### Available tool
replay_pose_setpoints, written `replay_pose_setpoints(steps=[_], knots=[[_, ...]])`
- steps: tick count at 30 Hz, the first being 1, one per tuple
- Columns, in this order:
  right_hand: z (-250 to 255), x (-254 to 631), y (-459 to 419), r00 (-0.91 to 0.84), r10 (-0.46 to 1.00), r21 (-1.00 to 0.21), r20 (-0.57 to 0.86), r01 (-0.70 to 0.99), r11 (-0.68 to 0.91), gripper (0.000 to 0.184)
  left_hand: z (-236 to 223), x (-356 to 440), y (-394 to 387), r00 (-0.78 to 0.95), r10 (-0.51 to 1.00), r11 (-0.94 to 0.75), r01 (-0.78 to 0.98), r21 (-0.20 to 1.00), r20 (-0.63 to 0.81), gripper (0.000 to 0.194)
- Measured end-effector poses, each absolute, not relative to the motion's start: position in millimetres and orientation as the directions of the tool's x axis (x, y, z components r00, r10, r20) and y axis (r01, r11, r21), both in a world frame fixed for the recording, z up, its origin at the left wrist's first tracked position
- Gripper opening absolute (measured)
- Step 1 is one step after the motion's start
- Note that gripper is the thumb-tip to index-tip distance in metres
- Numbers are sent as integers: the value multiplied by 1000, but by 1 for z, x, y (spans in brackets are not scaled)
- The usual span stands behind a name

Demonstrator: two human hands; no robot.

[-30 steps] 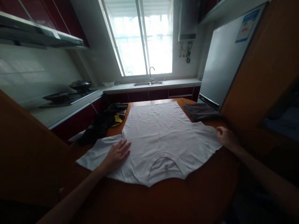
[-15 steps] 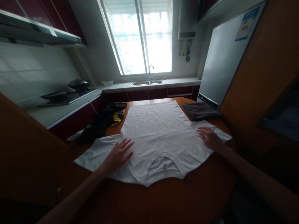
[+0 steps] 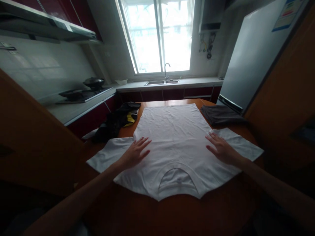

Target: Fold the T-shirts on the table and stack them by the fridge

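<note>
A white T-shirt (image 3: pixel 172 141) lies spread flat, its neckline towards me and its hem at the far side. Both short sleeves stick out to the sides. My left hand (image 3: pixel 136 151) rests on the shirt near the left armpit, fingers spread. On the opposite side my right hand (image 3: pixel 220 148) lies over the cloth by the right armpit, its fingers apart too. Neither hand grips the fabric. Slight wrinkles run across the shirt's body, and a small label shows inside the collar.
The shirt is on an orange-brown wooden table (image 3: pixel 179 216). Dark clothes with a yellow patch (image 3: pixel 115 119) are heaped at the far left. Folded dark grey cloth (image 3: pixel 221 114) sits at the far right, near the fridge (image 3: pixel 251 55). Behind are a sink (image 3: pixel 162 82) and a stove (image 3: pixel 83 95).
My right hand has let go of the right sleeve's edge and moved inward onto the shirt, fingers spreading. My left hand has slid slightly forward. The view has shifted a little.
</note>
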State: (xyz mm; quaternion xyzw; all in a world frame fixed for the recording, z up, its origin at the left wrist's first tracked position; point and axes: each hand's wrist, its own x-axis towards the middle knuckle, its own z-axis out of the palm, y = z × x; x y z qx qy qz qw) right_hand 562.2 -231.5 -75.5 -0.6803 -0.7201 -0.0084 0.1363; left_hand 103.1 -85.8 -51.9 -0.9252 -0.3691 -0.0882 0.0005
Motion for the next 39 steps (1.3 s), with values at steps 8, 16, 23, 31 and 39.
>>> replay_pose_setpoints(steps=[8,16,23,31,39], knots=[[-55,470,-104,-83,995,-220,63,971,95,60,-47,198,12,558,830,-558,827,66,18,60],[-62,441,-71,-102,983,-241,156,961,138,62,-61,232,5,630,747,-659,745,108,212,58],[-77,431,-62,-236,970,-236,58,941,243,66,-78,235,31,690,721,-693,716,84,67,61],[-88,553,-4,84,991,-184,103,981,-64,59,-69,133,114,428,904,-426,901,81,-4,67],[-86,585,73,169,973,-199,155,970,-137,60,-64,195,157,462,885,-465,881,88,60,63]])
